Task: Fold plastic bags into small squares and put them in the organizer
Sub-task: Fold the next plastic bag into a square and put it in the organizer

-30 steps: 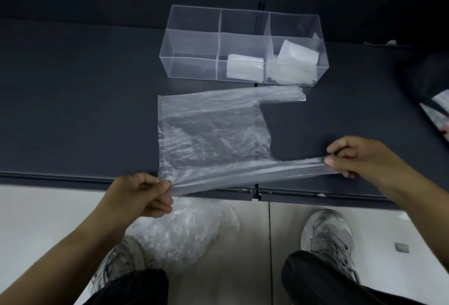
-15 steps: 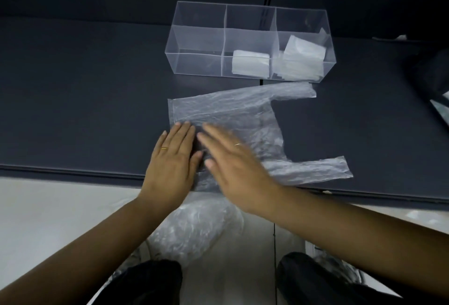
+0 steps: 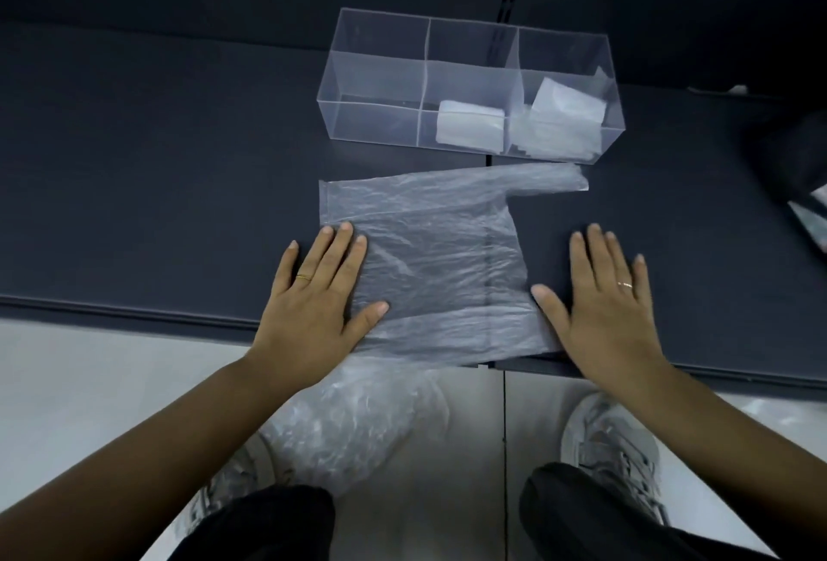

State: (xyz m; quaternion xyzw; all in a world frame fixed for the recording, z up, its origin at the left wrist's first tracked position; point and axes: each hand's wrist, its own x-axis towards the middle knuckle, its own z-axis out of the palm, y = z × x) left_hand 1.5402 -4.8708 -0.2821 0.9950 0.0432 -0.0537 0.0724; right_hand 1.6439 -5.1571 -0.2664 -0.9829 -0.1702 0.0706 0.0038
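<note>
Both hands flat on a clear plastic bag spread on a dark shelf.
L hand lies open, fingers straight, pressing the bag's left edge, gripping nothing; plastic bag lies flat btwn the hands at the shelf's near edge, far handle strip pointing right; just behind it stands the clear organizer, w/ a folded square in the mid compartment, more folded pieces in the right one; R hand also open, palm on the bag's near-right corner, fingers spread on the shelf.
</note>
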